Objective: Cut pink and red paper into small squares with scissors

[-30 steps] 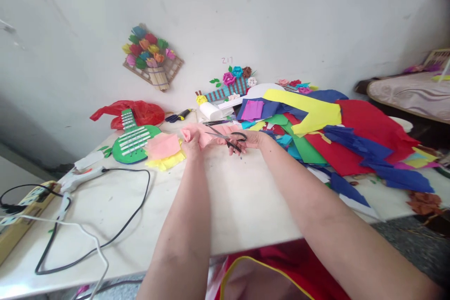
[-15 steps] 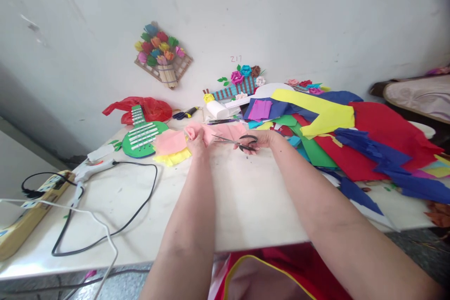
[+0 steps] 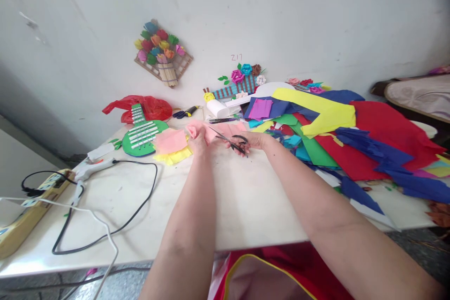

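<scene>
Pink crepe paper point(image 3: 228, 128) is gathered in my left hand point(image 3: 198, 143), its fingers closed on a crumpled, rolled part. My right hand point(image 3: 243, 144) holds black-handled scissors point(image 3: 230, 141), their slim blades pointing left and up beside the pink paper. The blades look slightly apart. Just left of my left hand, a flat pink sheet point(image 3: 170, 139) lies over yellow crepe paper point(image 3: 173, 156). The tip of the blades overlaps the pink paper; whether it lies between them is too small to tell.
A green guitar-shaped craft point(image 3: 143, 138) and a white glue gun point(image 3: 94, 168) with a looping cord stand left. A power strip point(image 3: 35, 211) lies at the left edge. Red sheets point(image 3: 390, 136), yellow felt point(image 3: 330, 119) and blue scraps cover the right. Pliers point(image 3: 191, 111) rest behind.
My right hand has moved slightly left with the scissors, which now tilt more steeply, their tips higher and nearer my left hand. My left hand has barely moved.
</scene>
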{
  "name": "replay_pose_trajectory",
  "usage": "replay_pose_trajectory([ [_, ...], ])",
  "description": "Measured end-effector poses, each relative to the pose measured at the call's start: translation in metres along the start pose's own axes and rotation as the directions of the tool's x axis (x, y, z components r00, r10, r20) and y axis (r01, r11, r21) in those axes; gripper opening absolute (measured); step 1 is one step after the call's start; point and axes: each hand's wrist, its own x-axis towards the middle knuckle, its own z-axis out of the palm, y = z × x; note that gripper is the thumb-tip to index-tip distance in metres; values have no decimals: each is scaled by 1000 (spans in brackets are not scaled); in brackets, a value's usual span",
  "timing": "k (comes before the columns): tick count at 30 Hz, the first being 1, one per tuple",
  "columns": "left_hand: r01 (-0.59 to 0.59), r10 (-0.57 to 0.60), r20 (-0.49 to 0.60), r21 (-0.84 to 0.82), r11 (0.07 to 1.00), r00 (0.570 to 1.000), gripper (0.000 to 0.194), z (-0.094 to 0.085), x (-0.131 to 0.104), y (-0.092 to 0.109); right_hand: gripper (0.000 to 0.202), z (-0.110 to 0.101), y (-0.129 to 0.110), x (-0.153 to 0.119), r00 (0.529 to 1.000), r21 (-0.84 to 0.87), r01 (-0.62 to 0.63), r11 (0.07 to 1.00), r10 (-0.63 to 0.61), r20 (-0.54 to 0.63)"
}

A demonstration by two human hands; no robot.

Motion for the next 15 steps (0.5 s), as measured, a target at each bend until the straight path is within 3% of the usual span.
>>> replay_pose_trajectory([
  [15, 18, -17, -13, 87, 996, 1000, 24, 1, -2, -2, 36, 17, -4, 8, 993, -24, 19, 1000, -21, -116],
])
